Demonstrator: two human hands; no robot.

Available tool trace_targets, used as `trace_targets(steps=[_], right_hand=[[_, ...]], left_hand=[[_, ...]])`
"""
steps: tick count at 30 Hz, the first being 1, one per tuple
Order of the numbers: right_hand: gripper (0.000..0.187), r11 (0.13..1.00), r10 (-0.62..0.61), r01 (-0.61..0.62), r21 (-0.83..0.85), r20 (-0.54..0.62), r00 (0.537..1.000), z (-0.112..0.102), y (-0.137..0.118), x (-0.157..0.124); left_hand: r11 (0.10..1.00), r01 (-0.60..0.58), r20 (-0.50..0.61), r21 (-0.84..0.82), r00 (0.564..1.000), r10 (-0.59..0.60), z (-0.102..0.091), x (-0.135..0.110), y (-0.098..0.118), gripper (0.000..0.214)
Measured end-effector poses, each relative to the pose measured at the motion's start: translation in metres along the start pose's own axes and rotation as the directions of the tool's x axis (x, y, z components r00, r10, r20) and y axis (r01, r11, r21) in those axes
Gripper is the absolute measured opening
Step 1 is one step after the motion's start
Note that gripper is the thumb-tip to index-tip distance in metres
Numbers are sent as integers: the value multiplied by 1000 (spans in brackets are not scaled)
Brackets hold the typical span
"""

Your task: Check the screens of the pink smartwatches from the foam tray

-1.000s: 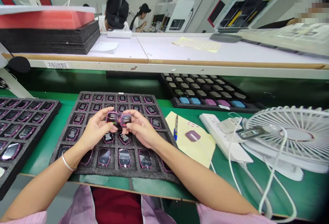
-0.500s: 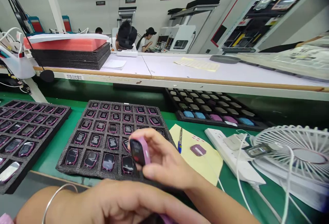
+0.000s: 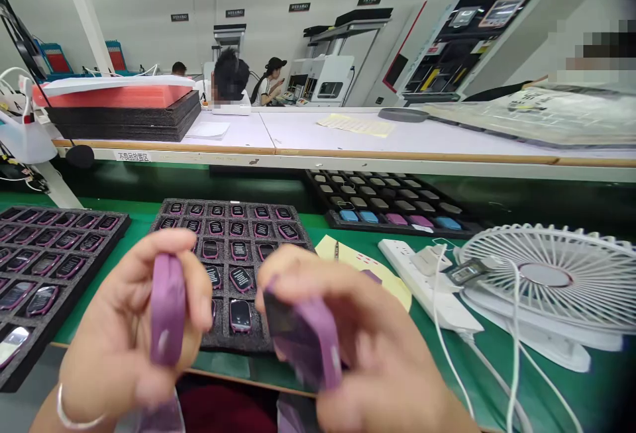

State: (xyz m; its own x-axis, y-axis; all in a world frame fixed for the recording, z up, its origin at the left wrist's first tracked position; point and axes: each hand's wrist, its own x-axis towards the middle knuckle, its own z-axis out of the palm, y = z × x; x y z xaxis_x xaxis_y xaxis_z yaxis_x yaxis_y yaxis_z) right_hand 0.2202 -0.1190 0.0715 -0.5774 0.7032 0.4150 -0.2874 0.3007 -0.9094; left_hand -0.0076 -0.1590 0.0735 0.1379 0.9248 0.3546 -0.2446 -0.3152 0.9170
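Observation:
My left hand (image 3: 116, 317) is closed around a purple smartwatch body (image 3: 167, 310), held edge-on so its rounded side faces me. In my right hand (image 3: 382, 347) is a second purple-framed smartwatch body (image 3: 303, 337), tilted, its dark screen turned leftward and blurred by motion. The two watches are apart, side by side above the table's front edge. Just behind them lies a grey foam tray (image 3: 226, 341) of watch bodies in square pockets, partly hidden by both hands. A watch with a lit reflection (image 3: 241, 316) sits in its front row.
Another foam tray (image 3: 74, 290) of watches lies at left. Right of my hands are yellow paper (image 3: 350, 255), a pen (image 3: 336, 251), a power strip (image 3: 422, 294), cables and a white fan (image 3: 544, 274). A black tray (image 3: 338, 222) sits beneath the shelf (image 3: 298, 125); people work beyond.
My left hand has risen from the bottom edge, showing the watch in it. My right hand has moved lower and nearer with its watch. The view has shifted slightly.

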Motion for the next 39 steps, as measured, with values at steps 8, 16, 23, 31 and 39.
trace_targets(steps=[8, 16, 23, 31, 39], right_hand=[[54, 840, 250, -161, 518, -107, 962, -46, 55, 69], [30, 792, 348, -206, 575, -148, 926, -53, 88, 78], [16, 774, 403, -197, 601, -229, 886, -61, 107, 87], [15, 775, 410, -208, 596, -224, 884, -62, 115, 88], [20, 825, 349, -185, 533, -224, 910, -55, 111, 84]], left_hand=[[989, -33, -156, 147, 986, 56, -6, 75, -44, 57], [990, 63, -149, 129, 988, -44, -9, 100, -72, 57], [993, 115, -196, -35, 973, -120, -23, 108, -86, 42], [979, 178, -168, -101, 967, -193, -30, 110, -98, 51], [980, 144, -126, -137, 979, -161, -25, 104, -92, 55]])
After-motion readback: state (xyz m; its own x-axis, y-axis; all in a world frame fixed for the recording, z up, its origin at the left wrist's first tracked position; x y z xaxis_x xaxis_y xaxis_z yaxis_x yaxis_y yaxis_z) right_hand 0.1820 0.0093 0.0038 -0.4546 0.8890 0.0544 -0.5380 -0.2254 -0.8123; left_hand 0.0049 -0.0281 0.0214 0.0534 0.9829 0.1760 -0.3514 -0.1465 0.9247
